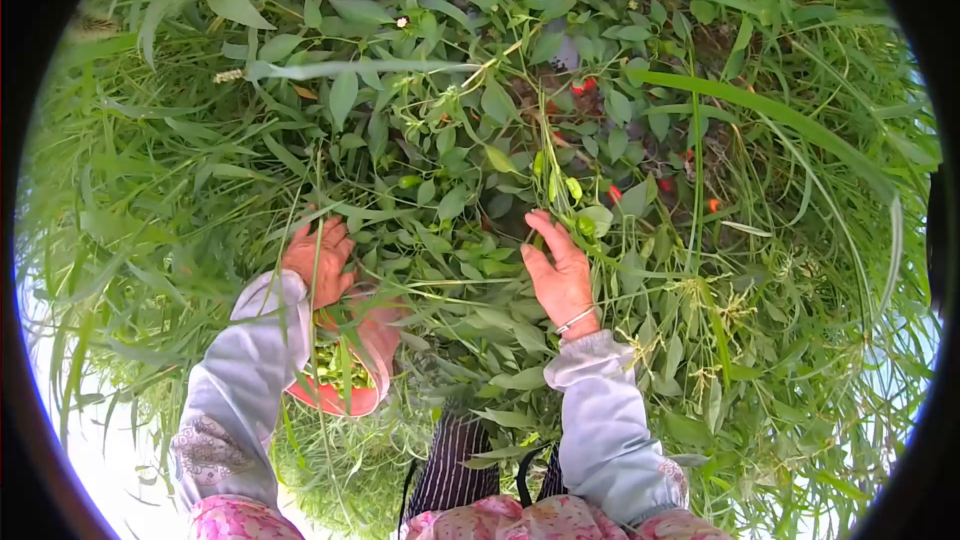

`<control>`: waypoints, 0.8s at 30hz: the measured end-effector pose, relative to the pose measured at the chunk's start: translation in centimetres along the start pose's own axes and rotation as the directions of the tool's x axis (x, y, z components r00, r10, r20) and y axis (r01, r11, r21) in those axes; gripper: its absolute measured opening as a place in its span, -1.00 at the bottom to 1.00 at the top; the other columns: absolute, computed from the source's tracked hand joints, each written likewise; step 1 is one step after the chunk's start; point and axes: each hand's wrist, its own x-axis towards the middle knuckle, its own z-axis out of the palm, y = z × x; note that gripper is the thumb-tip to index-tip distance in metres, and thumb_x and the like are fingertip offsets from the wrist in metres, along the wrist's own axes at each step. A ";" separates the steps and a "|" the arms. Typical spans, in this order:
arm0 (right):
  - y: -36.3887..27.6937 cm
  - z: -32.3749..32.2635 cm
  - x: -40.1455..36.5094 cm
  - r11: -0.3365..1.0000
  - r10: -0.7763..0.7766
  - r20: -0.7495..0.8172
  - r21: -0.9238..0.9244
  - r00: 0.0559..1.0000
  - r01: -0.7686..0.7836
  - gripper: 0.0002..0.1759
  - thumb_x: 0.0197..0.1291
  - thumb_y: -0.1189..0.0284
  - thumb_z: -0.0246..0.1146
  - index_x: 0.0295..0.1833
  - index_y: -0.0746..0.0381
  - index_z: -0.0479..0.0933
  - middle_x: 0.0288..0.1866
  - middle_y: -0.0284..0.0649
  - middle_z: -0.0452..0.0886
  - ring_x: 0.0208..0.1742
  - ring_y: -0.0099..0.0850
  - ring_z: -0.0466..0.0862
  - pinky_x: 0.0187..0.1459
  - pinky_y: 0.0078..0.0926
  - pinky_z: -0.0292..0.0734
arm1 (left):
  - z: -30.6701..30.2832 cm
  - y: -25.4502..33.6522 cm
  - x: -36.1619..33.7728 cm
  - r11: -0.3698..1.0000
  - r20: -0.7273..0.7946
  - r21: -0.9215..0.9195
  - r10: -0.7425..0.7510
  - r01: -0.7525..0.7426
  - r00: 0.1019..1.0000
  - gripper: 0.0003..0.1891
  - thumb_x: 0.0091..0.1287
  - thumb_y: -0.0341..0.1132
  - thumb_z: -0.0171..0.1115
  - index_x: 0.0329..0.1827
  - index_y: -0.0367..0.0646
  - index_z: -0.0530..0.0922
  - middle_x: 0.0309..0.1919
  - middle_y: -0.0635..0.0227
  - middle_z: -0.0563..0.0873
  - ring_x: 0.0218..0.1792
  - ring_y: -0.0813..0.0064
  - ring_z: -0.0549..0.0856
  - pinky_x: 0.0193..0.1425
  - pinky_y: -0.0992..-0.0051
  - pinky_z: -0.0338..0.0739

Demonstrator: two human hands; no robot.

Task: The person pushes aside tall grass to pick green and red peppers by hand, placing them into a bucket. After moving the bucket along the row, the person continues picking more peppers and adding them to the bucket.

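Note:
Among the leaves at mid-view, my right hand (562,282) has its thumb and forefinger apart, with nothing seen between them. Just above its fingertips hang green chili peppers (573,187) on a leafy stem. Over to the left, my left hand (318,262) rests in the grass with its fingers loosely spread, and blades partly cover it. I see nothing held in it. Directly below that hand, a pinkish-red bucket (383,328) stands tilted in the grass, with green peppers (345,368) inside. Leaves hide part of its rim.
Red peppers (583,86) show among the plants at the upper right, with another red pepper (665,184) lower down. Tall grass (190,190) crowds both sides. A long broad blade (770,110) arches over the right. My striped trousers (450,460) are at the bottom.

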 end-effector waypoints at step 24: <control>-1.0 1.2 0.7 0.884 0.212 0.081 0.410 0.974 -0.226 -0.45 0.27 0.60 0.09 0.38 0.18 0.24 0.21 -0.23 0.46 0.14 -0.55 0.42 0.15 -0.64 0.31 | -0.6 6.8 8.1 0.965 -0.279 -0.242 -0.172 0.104 0.945 -0.60 -0.07 -0.46 0.29 -0.08 -0.13 0.54 -0.03 0.26 0.58 0.30 0.15 0.35 0.35 -0.14 0.08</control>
